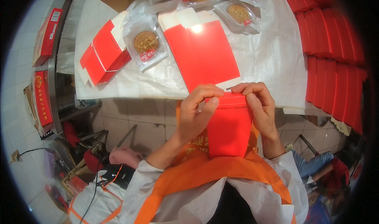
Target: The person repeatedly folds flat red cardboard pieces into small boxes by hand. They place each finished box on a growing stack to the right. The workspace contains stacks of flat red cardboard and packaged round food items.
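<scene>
Both hands, left hand (196,110) & right hand (258,104), pinch red box (229,129) top; long axis vertical.

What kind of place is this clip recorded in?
Likely a small food-packing workstation. Both hands fold a red carton at a table under a white woven sheet; wrapped round pastries lie by flat red box blanks, and stacked red cartons line the right side.

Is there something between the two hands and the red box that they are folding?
No. The left hand and the right hand both already pinch the top edge of the red box; nothing visible comes between.
</scene>
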Available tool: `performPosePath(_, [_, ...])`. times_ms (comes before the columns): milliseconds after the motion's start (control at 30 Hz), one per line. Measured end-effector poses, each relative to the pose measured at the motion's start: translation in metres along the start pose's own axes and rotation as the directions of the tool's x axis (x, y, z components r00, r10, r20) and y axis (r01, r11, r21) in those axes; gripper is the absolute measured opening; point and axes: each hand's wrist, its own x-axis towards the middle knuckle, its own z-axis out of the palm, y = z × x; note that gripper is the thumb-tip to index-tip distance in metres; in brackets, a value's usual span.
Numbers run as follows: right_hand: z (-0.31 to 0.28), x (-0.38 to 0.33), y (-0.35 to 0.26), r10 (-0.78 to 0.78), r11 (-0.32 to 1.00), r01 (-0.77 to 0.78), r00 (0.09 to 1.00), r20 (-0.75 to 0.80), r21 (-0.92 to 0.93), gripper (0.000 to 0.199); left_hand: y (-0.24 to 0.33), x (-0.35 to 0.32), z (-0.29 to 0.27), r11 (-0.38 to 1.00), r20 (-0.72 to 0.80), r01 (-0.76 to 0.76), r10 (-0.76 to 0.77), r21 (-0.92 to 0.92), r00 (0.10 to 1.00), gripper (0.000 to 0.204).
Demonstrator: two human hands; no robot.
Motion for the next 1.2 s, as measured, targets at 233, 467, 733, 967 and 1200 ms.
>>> performPosePath(233, [-0.004,-0.005,0.012,0.028,0.999,-0.027,0.999,-0.04,0.019,0.011,-0.015,-0.003,-0.004,0.977,0.006,-0.157,0.158,0.146,0.987,0.012])
performPosePath(467, [-0.014,0.008,0.001,0.001,0.996,0.017,0.976,0.216,-0.085,0.012,0.005,0.015,-0.01,0.87,0.191,-0.35,0.3,0.348,0.935,0.027])
performPosePath(733, [-0.059,0.148,0.007,-0.425,0.247,0.363,0.874,0.237,-0.898,0.044,0.043,0.034,-0.066,0.974,-0.015,0.004,0.0,0.225,1.0,0.036])
performPosePath(967, [-0.062,0.198,0.04,-0.423,-0.023,0.218,0.882,0.207,-0.976,0.054,0.017,0.021,-0.098,0.967,-0.697,-0.077,-0.118,-0.242,0.707,0.032])
performPosePath(1200, [-0.068,0.15,-0.012,-0.015,0.991,-0.035,0.934,-0.356,-0.133,0.037,-0.003,0.02,-0.087,0.942,-0.717,-0.105,-0.167,-0.319,0.677,0.037])
